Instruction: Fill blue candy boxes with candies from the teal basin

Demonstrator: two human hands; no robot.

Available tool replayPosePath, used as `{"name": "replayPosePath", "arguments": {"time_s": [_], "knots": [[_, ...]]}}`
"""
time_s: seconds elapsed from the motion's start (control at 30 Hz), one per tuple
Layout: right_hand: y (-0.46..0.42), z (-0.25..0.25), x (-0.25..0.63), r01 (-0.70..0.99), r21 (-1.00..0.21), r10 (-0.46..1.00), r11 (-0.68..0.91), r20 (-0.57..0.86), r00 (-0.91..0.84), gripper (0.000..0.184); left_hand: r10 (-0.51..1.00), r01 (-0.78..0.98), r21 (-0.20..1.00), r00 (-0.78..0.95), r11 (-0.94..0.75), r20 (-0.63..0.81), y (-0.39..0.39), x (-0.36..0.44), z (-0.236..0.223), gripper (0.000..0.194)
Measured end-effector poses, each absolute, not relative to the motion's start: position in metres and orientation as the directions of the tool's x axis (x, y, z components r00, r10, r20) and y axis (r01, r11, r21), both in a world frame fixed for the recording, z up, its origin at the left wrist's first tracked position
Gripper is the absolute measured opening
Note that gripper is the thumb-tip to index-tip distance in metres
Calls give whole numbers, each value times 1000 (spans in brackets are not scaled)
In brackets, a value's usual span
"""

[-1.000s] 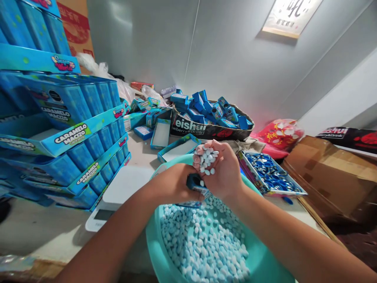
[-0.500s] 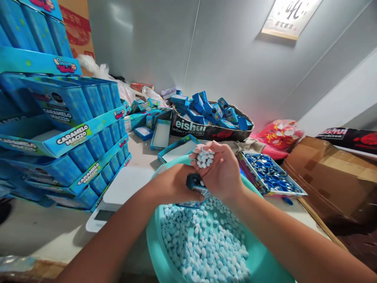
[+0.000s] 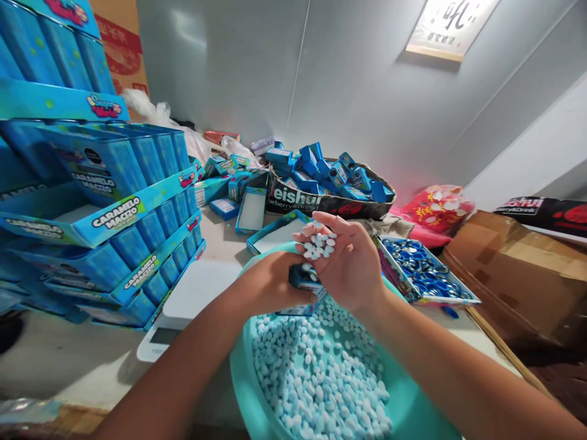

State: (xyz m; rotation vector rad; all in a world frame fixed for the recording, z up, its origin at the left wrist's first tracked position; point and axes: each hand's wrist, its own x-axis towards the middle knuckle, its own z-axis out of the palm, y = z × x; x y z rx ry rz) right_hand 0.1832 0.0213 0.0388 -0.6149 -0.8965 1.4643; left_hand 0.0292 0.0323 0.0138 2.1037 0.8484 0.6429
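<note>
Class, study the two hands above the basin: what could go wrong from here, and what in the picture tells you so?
1. Loose pale pieces lie heaped on the cupped right hand, so some might slip off into the teal basin.
2. The small blue box in the left hand has pieces at its open mouth; more could jam or miss there.
3. The left forearm crosses before the white scale and might bump it.

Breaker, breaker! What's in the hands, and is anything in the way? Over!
Left hand gripping small blue box, top open. Right hand cupped open, pale candies in it. Teal basin below both. Nothing visible between right hand and box.
</note>
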Motion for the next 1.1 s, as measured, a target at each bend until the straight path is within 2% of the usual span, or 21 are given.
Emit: {"name": "replayPosePath", "arguments": {"time_s": [0.27, 0.67, 0.77, 0.87, 1.0, 1.1], "knots": [[20, 40, 184, -517, -854, 981, 50, 139, -134, 31, 837, 469, 771, 527, -431, 147, 35, 34, 7, 37], [17, 41, 184, -379, -913, 944, 151, 247, -220, 33, 780, 283, 845, 585, -454, 223, 38, 34, 6, 26], [17, 41, 186, -275, -936, 919, 221, 294, -263, 42, 839, 356, 848, 517, -392, 171, 38, 35, 7, 32], [14, 42, 191, -82, -940, 865, 331, 337, -372, 58, 896, 432, 847, 431, -310, 108, 37, 34, 8, 33], [8, 43, 196, 239, -821, 769, 519, 325, -551, 58, 819, 296, 842, 511, -452, 260, 36, 31, 10, 27], [8, 42, 197, 272, -767, 747, 581, 371, -551, 56, 820, 279, 850, 507, -447, 266, 36, 30, 11, 27]]}}
